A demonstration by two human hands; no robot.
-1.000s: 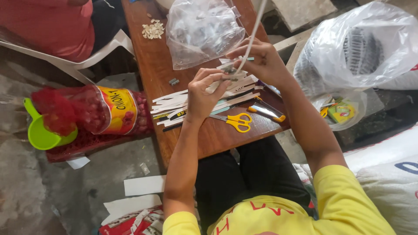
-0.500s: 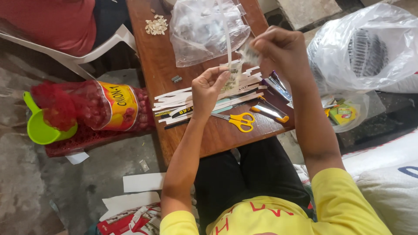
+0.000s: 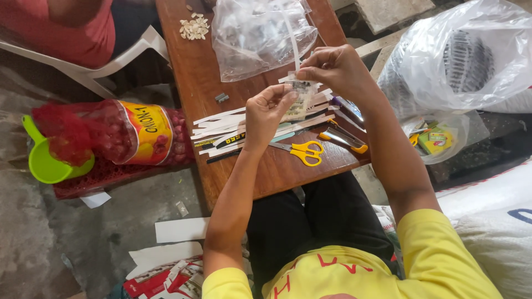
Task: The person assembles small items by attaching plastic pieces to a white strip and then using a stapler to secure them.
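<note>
My left hand (image 3: 266,113) and my right hand (image 3: 332,69) hold between them a small clear packet (image 3: 299,97) with pale bits inside, above a wooden table (image 3: 194,72). The left fingers pinch the packet's lower side. The right fingers pinch its top, where a thin white strip (image 3: 292,41) rises from it. Under the hands lie white paper strips (image 3: 221,124), yellow-handled scissors (image 3: 302,150) and a stapler (image 3: 343,137) with orange trim.
A large clear plastic bag (image 3: 255,33) and a heap of pale seeds (image 3: 194,27) sit farther up the table. A red mesh sack of onions (image 3: 127,135) and a green scoop (image 3: 47,160) lie left. A person in red (image 3: 72,27) sits on a white chair. White bags stand right.
My right hand has come down from its raised position to the packet's top. The left hand has closed in on the packet, which both hands now hold together.
</note>
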